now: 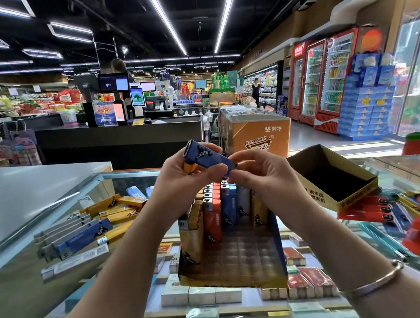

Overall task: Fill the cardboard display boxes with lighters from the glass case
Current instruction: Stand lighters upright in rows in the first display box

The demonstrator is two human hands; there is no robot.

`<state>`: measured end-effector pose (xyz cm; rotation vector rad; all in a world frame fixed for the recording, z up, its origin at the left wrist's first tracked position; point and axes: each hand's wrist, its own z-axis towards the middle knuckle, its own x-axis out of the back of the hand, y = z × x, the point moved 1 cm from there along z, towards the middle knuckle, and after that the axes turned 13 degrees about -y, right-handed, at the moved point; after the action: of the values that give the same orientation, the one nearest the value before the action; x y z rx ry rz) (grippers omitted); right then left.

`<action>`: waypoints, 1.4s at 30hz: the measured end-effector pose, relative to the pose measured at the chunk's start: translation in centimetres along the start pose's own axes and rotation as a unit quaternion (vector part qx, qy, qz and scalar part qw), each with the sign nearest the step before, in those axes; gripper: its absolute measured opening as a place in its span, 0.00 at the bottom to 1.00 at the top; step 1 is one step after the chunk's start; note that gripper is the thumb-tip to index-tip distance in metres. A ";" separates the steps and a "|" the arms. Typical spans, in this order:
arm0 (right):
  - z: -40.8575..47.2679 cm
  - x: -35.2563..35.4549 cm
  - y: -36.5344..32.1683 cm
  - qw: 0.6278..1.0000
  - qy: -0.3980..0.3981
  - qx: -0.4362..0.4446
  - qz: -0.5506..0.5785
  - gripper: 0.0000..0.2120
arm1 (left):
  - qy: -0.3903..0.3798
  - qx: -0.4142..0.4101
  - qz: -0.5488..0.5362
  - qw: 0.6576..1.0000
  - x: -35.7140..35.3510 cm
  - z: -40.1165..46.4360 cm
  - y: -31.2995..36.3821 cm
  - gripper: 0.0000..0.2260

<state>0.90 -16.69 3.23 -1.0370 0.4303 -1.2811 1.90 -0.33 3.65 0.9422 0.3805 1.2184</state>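
A: What are the hands doing?

B: The left hand [181,173] is gripping a blue rectangular plastic lighter [210,158] with fingers curled round it, a yellow lighter [189,167] showing just beneath. The right hand [263,176] is pinching the blue one's lower end between its fingertips. A thin metal bangle [375,282] is sitting on the right wrist.

A: And what is lying around them?

B: Directly below, the blue-and-yellow cardboard display box [233,277] is resting on the glass counter top [22,290]. Its far rows are standing full of upright yellow, orange, blue and grey lighters [217,210]; the near gridded part is showing empty cells.

A: Is anything crowding the sides?

B: Left of the box, a loose pile of grey, blue and yellow lighters [80,228] is lying flat on the glass. To the right, an empty yellow cardboard box [336,178] is tilting over a heap of red and yellow lighters [414,216]. Cigarette packs [306,281] are showing through the glass underneath. A bare strip of glass is lying between the pile and the display box.
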 end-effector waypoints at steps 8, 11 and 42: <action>0.1 2.5 -0.4 0.978 0.114 0.008 0.177 0.11 | 0.007 0.044 0.046 0.998 0.4 -0.1 -0.4 0.13; 0.2 3.0 -0.3 0.970 0.167 0.002 0.178 0.13 | 0.056 0.049 0.051 0.996 0.6 0.1 -0.5 0.06; -0.4 -1.2 0.0 0.883 -0.093 0.045 -0.459 0.05 | 0.266 0.103 -0.134 0.949 2.7 -0.3 -1.0 0.02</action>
<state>0.22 -15.79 2.71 -1.3259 -0.3319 -1.9788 3.25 2.16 3.29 0.6942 1.0496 1.1812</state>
